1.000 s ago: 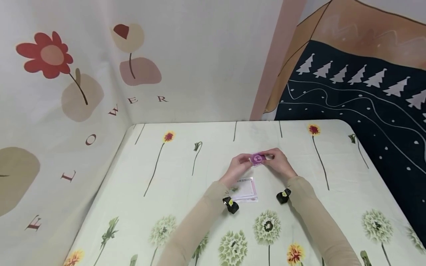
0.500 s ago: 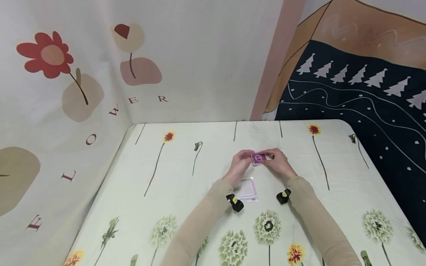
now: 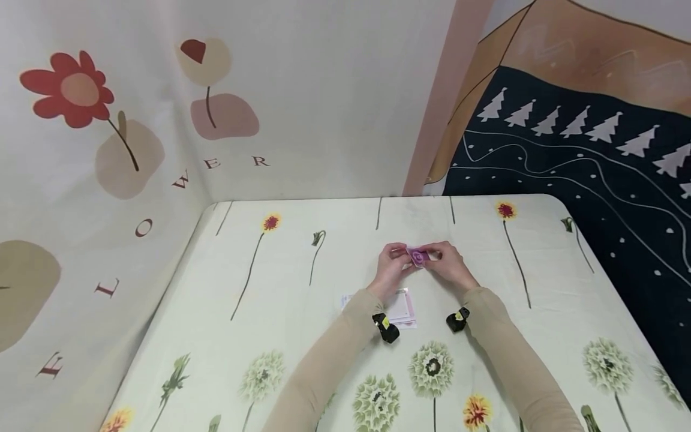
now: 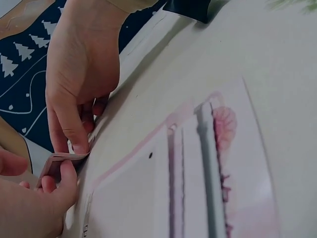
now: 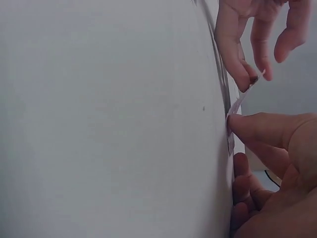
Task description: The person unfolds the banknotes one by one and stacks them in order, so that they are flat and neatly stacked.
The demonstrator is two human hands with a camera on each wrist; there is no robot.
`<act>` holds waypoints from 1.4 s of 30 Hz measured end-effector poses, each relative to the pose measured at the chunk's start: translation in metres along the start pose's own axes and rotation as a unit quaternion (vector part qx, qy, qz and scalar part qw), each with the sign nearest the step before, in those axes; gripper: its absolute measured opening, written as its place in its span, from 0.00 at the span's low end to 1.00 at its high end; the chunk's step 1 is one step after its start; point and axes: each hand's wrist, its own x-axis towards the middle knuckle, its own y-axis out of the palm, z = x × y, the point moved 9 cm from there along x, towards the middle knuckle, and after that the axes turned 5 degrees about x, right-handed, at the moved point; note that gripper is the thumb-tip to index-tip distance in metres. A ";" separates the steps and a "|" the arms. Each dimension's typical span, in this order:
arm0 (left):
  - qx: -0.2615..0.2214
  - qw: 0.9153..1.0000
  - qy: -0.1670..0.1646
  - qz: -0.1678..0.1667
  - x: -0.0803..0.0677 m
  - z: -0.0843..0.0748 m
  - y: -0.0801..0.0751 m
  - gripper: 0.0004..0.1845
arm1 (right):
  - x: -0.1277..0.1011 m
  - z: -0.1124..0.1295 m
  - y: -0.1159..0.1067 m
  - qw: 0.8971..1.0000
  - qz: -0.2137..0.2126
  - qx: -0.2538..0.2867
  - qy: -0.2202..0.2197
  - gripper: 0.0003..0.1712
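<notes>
A small purple paper sheet (image 3: 417, 257) with a white round print is between my two hands, near the far middle of the table. My left hand (image 3: 390, 270) pinches its left edge, which looks lifted and bent. From the right, my right hand (image 3: 449, 264) pinches the other side with thumb and fingers, low at the tabletop. In the left wrist view the folded paper (image 4: 52, 166) shows edge-on between the fingertips. Nearer than the hands lies a stack of note sheets (image 3: 400, 307) with pink borders, partly hidden by my left forearm.
The table wears a white cloth (image 3: 318, 324) printed with flowers. Behind and to the left hang pale printed curtains (image 3: 324, 102); a dark tree-patterned cloth (image 3: 561, 156) hangs at right. Black wrist cameras (image 3: 386, 329) sit at both cuffs.
My left hand has shifted right and slightly away, its fingers moving over the paper's left edge. That edge has risen and bent. The right hand has hardly moved.
</notes>
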 end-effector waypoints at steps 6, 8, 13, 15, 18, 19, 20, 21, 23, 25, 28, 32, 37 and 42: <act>0.041 0.999 0.024 -0.003 0.002 0.000 0.000 0.20 | -0.005 0.002 0.005 0.999 0.003 0.025 0.024 0.19; 0.058 0.998 0.035 -0.008 0.002 0.000 -0.002 0.23 | -0.007 0.004 0.007 0.999 0.003 0.041 0.027 0.18; 0.093 0.994 0.049 -0.007 0.001 0.000 -0.004 0.26 | -0.013 0.010 0.012 0.997 0.004 0.079 0.013 0.18; 0.117 0.991 0.063 -0.004 -0.001 -0.002 -0.003 0.24 | -0.015 0.013 0.013 0.995 0.002 0.103 0.004 0.17; 0.176 0.980 0.092 0.003 -0.005 -0.008 0.000 0.21 | -0.019 0.016 0.012 0.988 -0.006 0.157 -0.003 0.15; 0.193 0.976 0.103 0.006 -0.007 -0.010 0.001 0.20 | -0.020 0.017 0.012 0.984 -0.009 0.176 -0.005 0.14; 0.209 0.971 0.113 0.008 -0.009 -0.012 0.002 0.20 | -0.021 0.017 0.011 0.981 -0.012 0.193 -0.006 0.14; 0.225 0.967 0.119 0.010 -0.010 -0.014 0.003 0.19 | -0.021 0.019 0.011 0.978 -0.013 0.206 -0.009 0.14; 0.246 0.960 0.132 0.013 -0.013 -0.018 0.005 0.19 | -0.023 0.022 0.009 0.975 -0.019 0.223 -0.013 0.13; 0.264 0.954 0.142 0.014 -0.016 -0.021 0.007 0.19 | -0.025 0.027 0.007 0.973 -0.023 0.228 -0.020 0.14; 0.287 0.945 0.159 0.017 -0.020 -0.026 0.010 0.18 | -0.027 0.032 0.004 0.972 -0.028 0.232 -0.022 0.14; 0.294 0.941 0.168 0.019 -0.024 -0.029 0.011 0.19 | -0.028 0.034 0.002 0.972 -0.034 0.232 -0.020 0.14; 0.281 0.946 0.163 0.006 -0.026 -0.032 0.006 0.18 | -0.030 0.035 -0.001 0.973 -0.048 0.225 -0.016 0.15; 0.238 0.961 0.139 0.001 -0.025 -0.032 -0.005 0.19 | -0.033 0.034 -0.002 0.974 -0.055 0.220 -0.003 0.20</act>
